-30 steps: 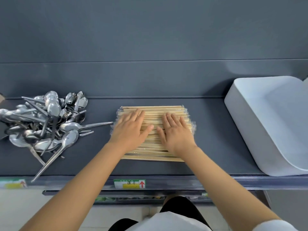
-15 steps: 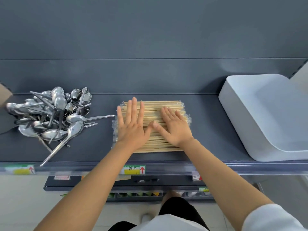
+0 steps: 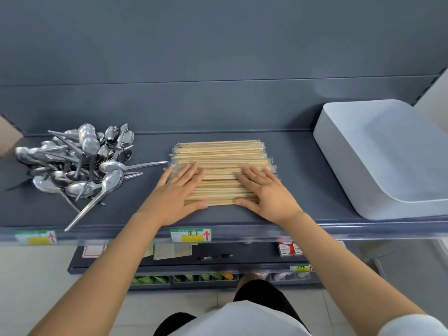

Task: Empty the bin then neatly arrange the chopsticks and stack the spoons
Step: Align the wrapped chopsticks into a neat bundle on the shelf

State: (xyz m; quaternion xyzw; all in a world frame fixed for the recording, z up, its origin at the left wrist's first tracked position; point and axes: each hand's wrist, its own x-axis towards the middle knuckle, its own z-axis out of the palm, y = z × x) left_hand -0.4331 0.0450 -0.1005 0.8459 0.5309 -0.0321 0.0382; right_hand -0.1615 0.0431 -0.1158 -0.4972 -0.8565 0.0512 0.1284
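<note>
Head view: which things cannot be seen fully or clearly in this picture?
- chopsticks: head view; the near part of the pile lies under the left hand and the right hand.
- spoons: head view; upper ones cover lower ones, so no count is possible.
- bin: head view; its right side is cut off by the picture edge.
- brown thing: head view; cut off by the left edge, unidentifiable.
- left shelf label: head view; print blurred.
</note>
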